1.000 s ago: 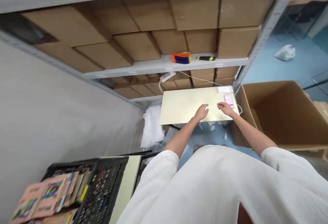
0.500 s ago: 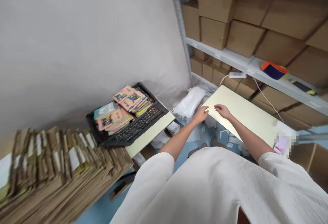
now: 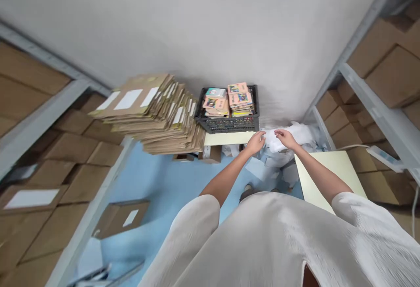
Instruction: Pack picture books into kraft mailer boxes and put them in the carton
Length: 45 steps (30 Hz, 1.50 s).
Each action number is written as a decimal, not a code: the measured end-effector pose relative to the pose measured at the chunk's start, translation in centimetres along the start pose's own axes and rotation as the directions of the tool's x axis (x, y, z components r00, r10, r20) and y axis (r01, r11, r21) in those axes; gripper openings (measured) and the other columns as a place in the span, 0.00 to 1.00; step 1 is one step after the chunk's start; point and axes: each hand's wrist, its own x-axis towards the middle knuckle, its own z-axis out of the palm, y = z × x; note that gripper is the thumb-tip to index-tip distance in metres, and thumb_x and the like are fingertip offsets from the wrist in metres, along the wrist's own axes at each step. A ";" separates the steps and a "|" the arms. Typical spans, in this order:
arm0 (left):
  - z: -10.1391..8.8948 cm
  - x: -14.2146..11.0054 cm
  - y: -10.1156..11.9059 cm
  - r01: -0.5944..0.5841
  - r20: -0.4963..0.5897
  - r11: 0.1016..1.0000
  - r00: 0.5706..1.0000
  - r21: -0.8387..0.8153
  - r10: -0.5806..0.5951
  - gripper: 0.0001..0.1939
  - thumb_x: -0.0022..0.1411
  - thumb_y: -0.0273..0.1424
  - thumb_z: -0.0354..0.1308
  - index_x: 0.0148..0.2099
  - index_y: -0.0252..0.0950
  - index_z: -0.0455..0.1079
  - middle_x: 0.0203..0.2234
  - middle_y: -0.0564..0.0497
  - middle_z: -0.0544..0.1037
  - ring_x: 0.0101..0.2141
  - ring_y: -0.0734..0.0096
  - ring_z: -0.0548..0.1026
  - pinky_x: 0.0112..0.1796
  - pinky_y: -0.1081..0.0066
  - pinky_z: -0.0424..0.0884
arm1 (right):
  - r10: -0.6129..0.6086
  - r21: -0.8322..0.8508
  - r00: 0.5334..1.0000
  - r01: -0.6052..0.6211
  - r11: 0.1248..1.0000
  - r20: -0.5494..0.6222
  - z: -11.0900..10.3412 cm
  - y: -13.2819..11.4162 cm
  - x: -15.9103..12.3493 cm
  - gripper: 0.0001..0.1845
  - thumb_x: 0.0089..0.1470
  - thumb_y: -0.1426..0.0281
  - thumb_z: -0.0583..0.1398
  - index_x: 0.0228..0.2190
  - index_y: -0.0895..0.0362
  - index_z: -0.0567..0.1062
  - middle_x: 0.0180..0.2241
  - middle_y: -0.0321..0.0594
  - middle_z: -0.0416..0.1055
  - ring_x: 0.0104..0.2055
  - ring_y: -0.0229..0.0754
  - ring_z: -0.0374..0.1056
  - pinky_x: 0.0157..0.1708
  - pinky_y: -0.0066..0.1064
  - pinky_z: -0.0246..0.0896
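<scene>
Both of my hands are held out in front of me with nothing in them. My left hand (image 3: 256,142) has its fingers loosely apart, just below the right end of the black plastic crate (image 3: 229,124). Facing it, my right hand (image 3: 285,138) is half curled with the fingers apart, over the white crumpled plastic (image 3: 303,134). Inside the crate lie two piles of booklets, a left pile (image 3: 215,104) and a right pile (image 3: 241,99), with pinkish, colourful covers. The crate stands on a pale yellow tabletop (image 3: 226,138).
Left of the crate leans a tall stack of flat cardboard mailers (image 3: 154,120) with white labels. Shelves of brown boxes flank both sides, on the left (image 3: 83,151) and right (image 3: 392,72). A second pale table (image 3: 331,169) stands at right. A cardboard box (image 3: 121,219) sits on the blue floor.
My view has swung left, from the right-hand table and shelf toward the crate and mailers. My hands keep nearly the same pose and are still empty.
</scene>
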 end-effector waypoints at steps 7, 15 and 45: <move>-9.2 -4.5 -4.1 0.093 -0.189 0.991 0.979 0.101 -0.072 0.20 0.73 0.25 0.57 0.64 0.38 0.78 0.61 0.41 0.82 0.64 0.53 0.78 0.67 0.52 0.74 | -0.171 -0.003 0.957 0.177 0.984 0.234 9.3 -7.4 5.0 0.14 0.61 0.68 0.63 0.44 0.54 0.86 0.49 0.48 0.86 0.51 0.52 0.83 0.61 0.51 0.76; -23.5 -8.8 -11.0 0.043 -0.354 0.966 0.934 0.256 0.052 0.21 0.74 0.25 0.54 0.65 0.37 0.75 0.63 0.39 0.80 0.65 0.54 0.76 0.68 0.54 0.71 | -0.345 -0.013 0.888 0.366 0.931 0.304 21.8 -16.2 8.1 0.13 0.61 0.66 0.64 0.44 0.51 0.86 0.49 0.44 0.86 0.52 0.51 0.81 0.60 0.49 0.76; -50.6 -17.4 -24.7 0.133 -0.442 0.877 0.892 0.461 0.097 0.26 0.73 0.29 0.55 0.71 0.40 0.72 0.71 0.39 0.75 0.68 0.46 0.73 0.69 0.49 0.61 | -0.654 -0.519 0.500 0.834 0.186 0.568 43.4 -41.8 11.1 0.23 0.74 0.65 0.60 0.65 0.55 0.79 0.60 0.53 0.80 0.57 0.61 0.66 0.56 0.50 0.56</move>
